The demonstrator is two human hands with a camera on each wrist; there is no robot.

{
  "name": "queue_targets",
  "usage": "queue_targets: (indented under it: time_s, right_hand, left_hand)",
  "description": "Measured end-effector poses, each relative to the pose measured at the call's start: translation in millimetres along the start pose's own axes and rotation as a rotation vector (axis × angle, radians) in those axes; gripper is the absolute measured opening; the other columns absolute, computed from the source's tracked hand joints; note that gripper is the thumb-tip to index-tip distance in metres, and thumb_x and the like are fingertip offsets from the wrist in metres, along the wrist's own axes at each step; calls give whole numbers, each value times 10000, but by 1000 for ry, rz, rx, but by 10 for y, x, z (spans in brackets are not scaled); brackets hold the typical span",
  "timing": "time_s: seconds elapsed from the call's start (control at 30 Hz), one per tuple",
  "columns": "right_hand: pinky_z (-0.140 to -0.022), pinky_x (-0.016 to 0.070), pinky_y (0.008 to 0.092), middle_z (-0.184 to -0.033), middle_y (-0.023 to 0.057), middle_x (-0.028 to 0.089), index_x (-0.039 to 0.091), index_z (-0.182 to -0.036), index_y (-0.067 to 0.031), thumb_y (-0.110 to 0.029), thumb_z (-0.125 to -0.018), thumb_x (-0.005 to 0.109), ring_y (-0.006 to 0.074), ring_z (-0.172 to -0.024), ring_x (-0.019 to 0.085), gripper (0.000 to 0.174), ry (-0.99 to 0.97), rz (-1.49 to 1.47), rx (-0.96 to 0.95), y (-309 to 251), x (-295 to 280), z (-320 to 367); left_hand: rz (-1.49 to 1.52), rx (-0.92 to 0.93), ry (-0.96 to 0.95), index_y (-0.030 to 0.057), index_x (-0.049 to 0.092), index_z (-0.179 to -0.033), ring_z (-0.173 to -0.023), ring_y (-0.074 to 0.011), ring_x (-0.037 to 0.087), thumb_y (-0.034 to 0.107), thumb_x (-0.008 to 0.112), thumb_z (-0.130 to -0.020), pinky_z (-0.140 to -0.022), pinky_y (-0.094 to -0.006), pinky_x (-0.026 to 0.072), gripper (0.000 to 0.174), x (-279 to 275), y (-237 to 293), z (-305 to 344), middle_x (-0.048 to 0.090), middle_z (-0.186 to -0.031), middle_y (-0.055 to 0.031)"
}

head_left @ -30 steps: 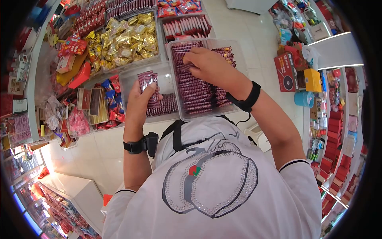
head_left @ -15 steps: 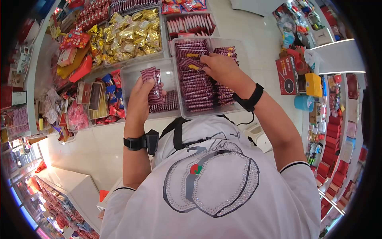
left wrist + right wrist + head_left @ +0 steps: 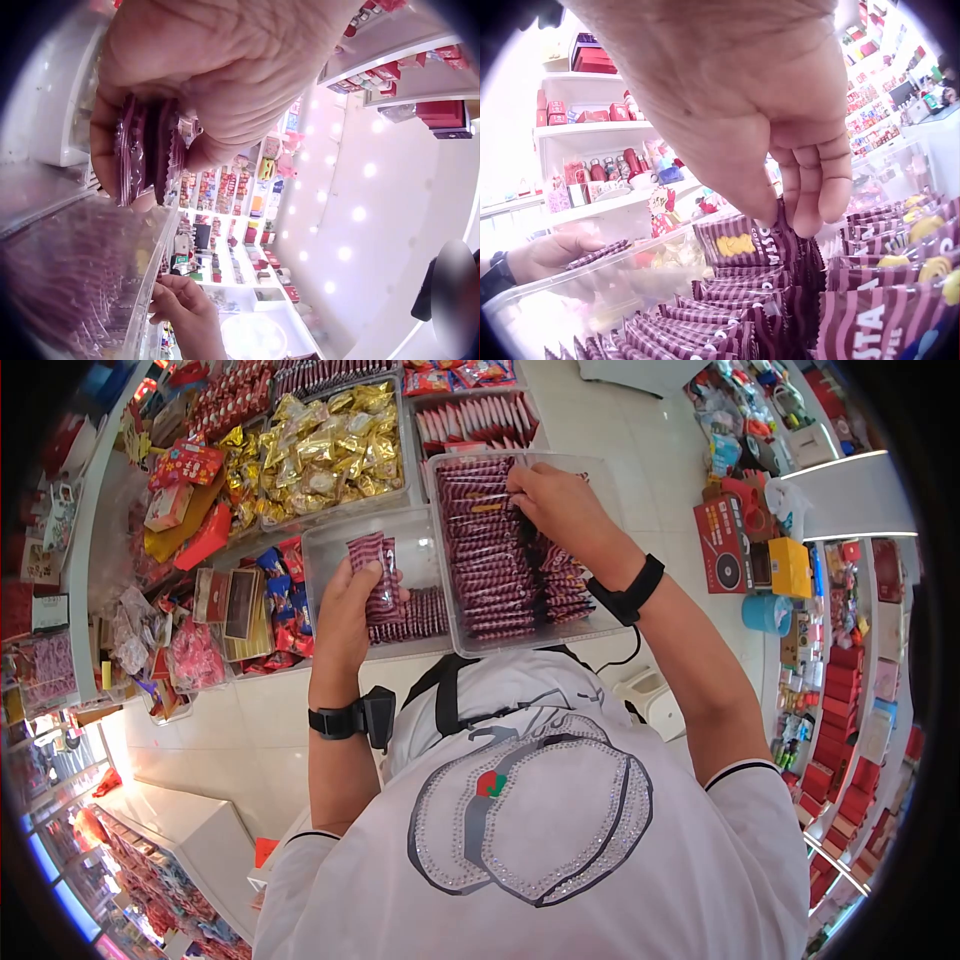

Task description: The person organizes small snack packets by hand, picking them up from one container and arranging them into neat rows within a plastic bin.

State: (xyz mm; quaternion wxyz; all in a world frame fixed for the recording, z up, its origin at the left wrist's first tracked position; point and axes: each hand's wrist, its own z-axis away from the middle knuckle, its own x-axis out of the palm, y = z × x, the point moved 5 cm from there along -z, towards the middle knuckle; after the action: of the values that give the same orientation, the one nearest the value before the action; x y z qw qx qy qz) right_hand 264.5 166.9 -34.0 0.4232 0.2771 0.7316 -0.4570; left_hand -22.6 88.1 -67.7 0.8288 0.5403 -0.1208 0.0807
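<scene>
My left hand (image 3: 345,610) holds a couple of purple striped packets (image 3: 142,154) between thumb and fingers, upright above a clear plastic bin (image 3: 325,540). A row of similar packets lies at that bin's near end. My right hand (image 3: 565,505) is at the far end of a second clear bin (image 3: 455,635), filled with two rows of purple striped biscuit packets (image 3: 488,570). In the right wrist view its thumb and fingertips pinch the top edge of a packet (image 3: 739,244) with a yellow biscuit picture, standing in the left row.
Beyond the bins sit a tub of gold-wrapped sweets (image 3: 335,450) and a bin of red-and-white packets (image 3: 475,422). Red and blue packets (image 3: 290,600) and small boxes lie to the left. A red box (image 3: 722,545) and a blue bucket (image 3: 766,614) stand on the right.
My right hand has shifted right along the far part of the packet bin. Yellow packet fronts showed beside it half a second ago. My left hand keeps its packets in nearly the same place.
</scene>
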Motion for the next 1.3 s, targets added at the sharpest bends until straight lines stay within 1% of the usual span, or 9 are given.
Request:
queue_targets:
  time_s: [0.33, 0.43, 0.53, 0.63, 0.73, 0.83, 0.93, 1.13, 1.3]
  right_hand:
    - [-764, 523, 539, -882, 213, 673, 569, -962, -35, -134, -875, 677, 435, -874, 657, 171, 32, -2, 12, 7, 53, -53]
    - [-755, 521, 546, -864, 215, 672, 548, -997, -32, -135, -866, 691, 441, -873, 656, 219, 8, -7, 32, 47, 96, -61]
    - [-755, 520, 547, -888, 229, 670, 521, -1047, -20, -131, -856, 705, 444, -887, 657, 288, 19, -6, 70, 45, 100, -53]
    - [-760, 517, 546, -913, 245, 669, 501, -1108, 0, -132, -836, 740, 449, -897, 655, 385, 57, -83, 145, 41, 39, -36]
    - [-770, 516, 539, -935, 260, 668, 521, -1120, 23, -144, -817, 772, 455, -910, 656, 427, 35, -156, 165, 115, 67, -20]
    - [-787, 517, 527, -934, 257, 672, 542, -1092, 28, -141, -805, 788, 455, -916, 659, 414, -11, -234, 231, 199, 152, -33]
    - [-709, 529, 437, -793, 183, 688, 549, -1106, 37, -135, -849, 770, 341, -767, 696, 380, -31, -177, 197, 241, 222, -57]
    - [-697, 519, 447, -804, 188, 689, 533, -1110, 26, -122, -846, 763, 357, -766, 689, 380, -56, -169, 142, 251, 260, -93]
    - [-698, 518, 449, -820, 194, 694, 525, -1114, 23, -124, -850, 760, 366, -788, 692, 383, -56, -135, 150, 248, 264, -104]
  left_hand:
    - [-20, 14, 14, 36, 573, -1218, -784, -169, 708, 209, 569, -1023, -673, -311, 595, 261, -6, 0, 9, 690, -976, -82]
    - [-17, 9, 11, 35, 574, -1211, -783, -169, 707, 210, 571, -1023, -672, -310, 594, 257, 24, 22, 14, 689, -975, -83]
    - [-9, 2, 3, 33, 575, -1204, -784, -166, 704, 211, 572, -1024, -669, -307, 590, 253, 40, 22, 5, 687, -973, -84]
    - [-25, 7, 6, 32, 574, -1202, -785, -162, 702, 215, 572, -1025, -665, -304, 587, 255, 49, 35, 6, 686, -972, -85]
    - [-36, -3, 15, 32, 574, -1201, -787, -162, 702, 218, 572, -1025, -665, -302, 586, 256, 56, 37, 4, 686, -968, -85]
    - [-46, 0, 16, 33, 575, -1193, -785, -165, 702, 220, 575, -1023, -664, -307, 587, 253, 58, 43, -2, 685, -962, -86]
    - [-53, -4, 14, 34, 577, -1183, -782, -169, 702, 220, 578, -1021, -661, -314, 589, 247, 47, 28, -15, 686, -959, -86]
    - [-61, 4, 3, 37, 577, -1186, -778, -171, 702, 219, 584, -1018, -659, -321, 591, 248, 29, 0, -28, 687, -962, -86]
    - [-58, -7, 0, 38, 573, -1200, -783, -171, 702, 223, 576, -1025, -657, -320, 590, 255, 49, -4, -26, 688, -963, -83]
